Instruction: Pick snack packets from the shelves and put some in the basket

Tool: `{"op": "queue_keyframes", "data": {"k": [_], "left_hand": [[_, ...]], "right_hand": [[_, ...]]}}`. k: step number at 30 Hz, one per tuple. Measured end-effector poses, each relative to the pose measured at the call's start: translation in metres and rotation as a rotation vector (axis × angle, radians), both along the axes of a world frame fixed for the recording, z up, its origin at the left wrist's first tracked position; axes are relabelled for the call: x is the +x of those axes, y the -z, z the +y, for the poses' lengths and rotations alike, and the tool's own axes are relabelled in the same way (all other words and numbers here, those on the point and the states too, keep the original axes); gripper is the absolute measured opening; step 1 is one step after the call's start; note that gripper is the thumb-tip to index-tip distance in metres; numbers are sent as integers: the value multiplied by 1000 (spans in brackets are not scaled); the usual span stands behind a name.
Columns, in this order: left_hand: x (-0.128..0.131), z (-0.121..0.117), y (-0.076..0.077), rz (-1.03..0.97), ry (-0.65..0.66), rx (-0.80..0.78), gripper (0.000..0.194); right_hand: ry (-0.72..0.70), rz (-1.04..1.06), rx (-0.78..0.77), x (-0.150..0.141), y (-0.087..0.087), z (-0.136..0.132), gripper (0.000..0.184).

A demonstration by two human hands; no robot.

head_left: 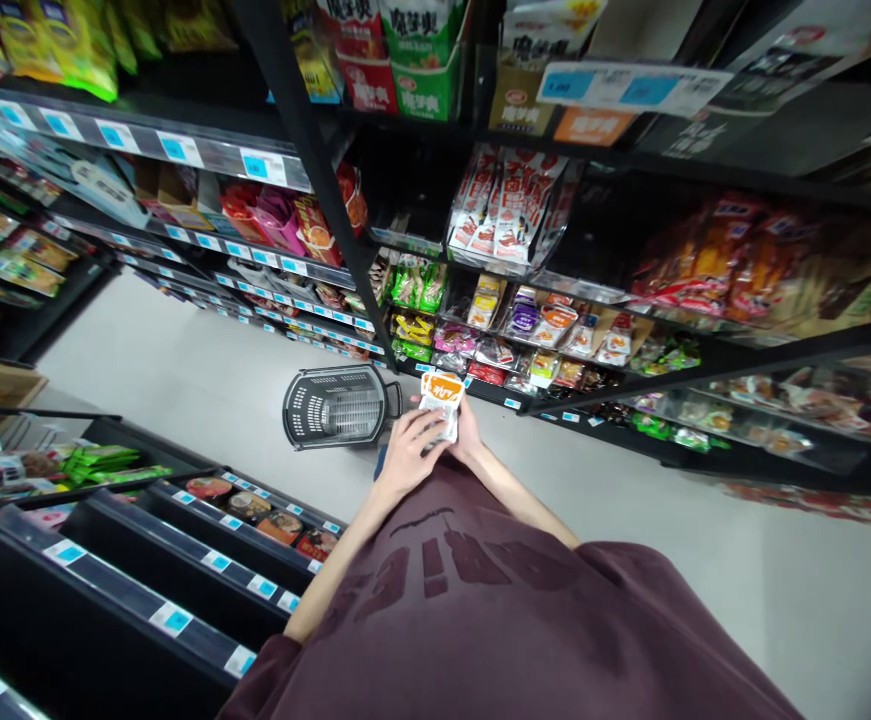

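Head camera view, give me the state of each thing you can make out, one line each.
Orange-and-white packets: held up between both hands.
Left hand: fingers laid across the packets' front.
Right hand: curled round the packets' side.
Black basket: upright on the floor, open-topped.
White-and-red packets: standing upright on a shelf.

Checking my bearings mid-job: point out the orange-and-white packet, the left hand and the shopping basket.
Orange-and-white packet [445, 388]: head view, on its orange upper part.
Left hand [408, 447]: head view, on the back of the hand.
Shopping basket [351, 410]: head view, on its slotted inside.
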State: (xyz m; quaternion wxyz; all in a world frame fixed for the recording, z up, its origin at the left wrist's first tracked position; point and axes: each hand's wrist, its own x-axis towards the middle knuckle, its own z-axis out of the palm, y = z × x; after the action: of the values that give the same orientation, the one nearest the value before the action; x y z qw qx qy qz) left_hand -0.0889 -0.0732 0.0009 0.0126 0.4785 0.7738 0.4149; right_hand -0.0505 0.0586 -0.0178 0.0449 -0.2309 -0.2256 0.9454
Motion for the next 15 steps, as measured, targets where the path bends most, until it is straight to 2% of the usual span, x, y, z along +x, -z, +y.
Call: {"op": "queue_keyframes", "data": {"k": [5, 9, 15], "left_hand": [[2, 1, 1, 73, -38, -39, 24], [0, 2, -2, 122, -33, -22, 20], [0, 5, -3, 36, -35, 72, 11]], "right_hand": [[-40, -12, -69, 2, -1, 4, 59], [-38, 54, -85, 4, 2, 7, 64], [-2, 13, -93, 3, 7, 11, 66]]}}
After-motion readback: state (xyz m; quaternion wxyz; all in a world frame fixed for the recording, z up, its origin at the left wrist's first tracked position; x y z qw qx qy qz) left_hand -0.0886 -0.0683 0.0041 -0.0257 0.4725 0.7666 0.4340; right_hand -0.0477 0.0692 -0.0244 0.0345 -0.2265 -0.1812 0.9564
